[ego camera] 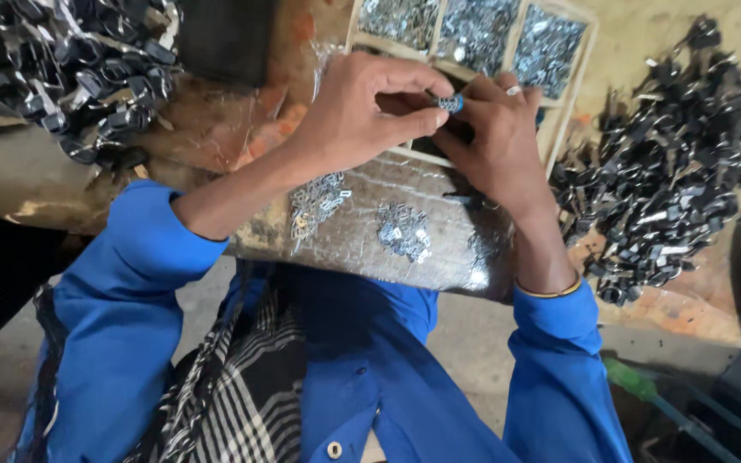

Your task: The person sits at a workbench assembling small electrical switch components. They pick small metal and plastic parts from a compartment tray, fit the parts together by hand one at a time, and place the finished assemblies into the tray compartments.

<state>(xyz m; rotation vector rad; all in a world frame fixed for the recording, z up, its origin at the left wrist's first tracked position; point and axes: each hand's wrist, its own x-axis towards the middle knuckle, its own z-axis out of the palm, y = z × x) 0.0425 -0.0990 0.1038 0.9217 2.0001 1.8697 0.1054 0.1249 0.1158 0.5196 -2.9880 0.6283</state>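
My left hand [362, 111] and my right hand [495, 137] meet above a dark work block [439, 210]. Both pinch one small metal piece with a blue ribbed end [450, 104] between fingertips. The left thumb and forefinger close on it from the left, while the right fingers curl around it from the right. Small heaps of shiny metal clips [403, 230] lie on the block below the hands, with another heap [317, 201] near my left wrist. Blue sleeves cover both forearms, and a thin bangle [551, 291] circles the right wrist.
A wooden tray [589, 51] with compartments of shiny small parts sits behind the hands. Piles of black metal clips lie at the upper left [70, 69] and on the right [671, 180]. A checked cloth [233, 386] rests on my lap.
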